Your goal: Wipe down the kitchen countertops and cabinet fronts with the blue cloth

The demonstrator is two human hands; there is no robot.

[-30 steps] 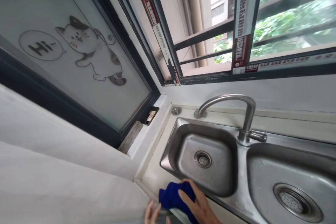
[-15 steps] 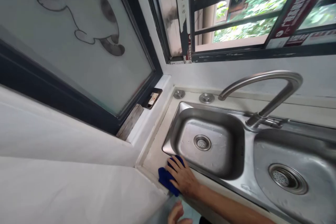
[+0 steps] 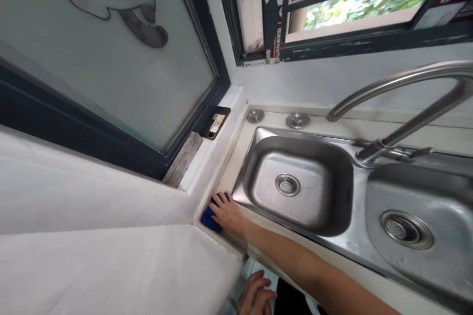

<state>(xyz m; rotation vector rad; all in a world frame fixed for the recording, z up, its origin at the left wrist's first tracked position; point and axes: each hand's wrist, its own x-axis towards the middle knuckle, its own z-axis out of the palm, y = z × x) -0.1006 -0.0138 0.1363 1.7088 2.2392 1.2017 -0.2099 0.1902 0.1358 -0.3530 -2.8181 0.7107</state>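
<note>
My right hand [image 3: 228,216] presses a dark blue cloth [image 3: 211,219] onto the light counter [image 3: 242,150], in the corner left of the sink. Its fingers are spread over the cloth, which shows beyond and beside them. Low in the view, below the counter's front edge, my left hand [image 3: 257,294] hangs with its fingers loosely curved and apart, holding nothing. The steel double sink [image 3: 351,211] lies to the right of my right hand, its smaller left basin nearest.
A curved steel faucet [image 3: 399,76] rises behind the sink. Two round metal strainers [image 3: 297,120] [image 3: 255,116] sit on the back counter. A dark flat object [image 3: 218,123] lies on the ledge by a frosted panel [image 3: 121,74]. White walls border the counter.
My right hand has slid the cloth left and away from me, into the counter corner. My left hand shows more fully below the counter. The view has shifted.
</note>
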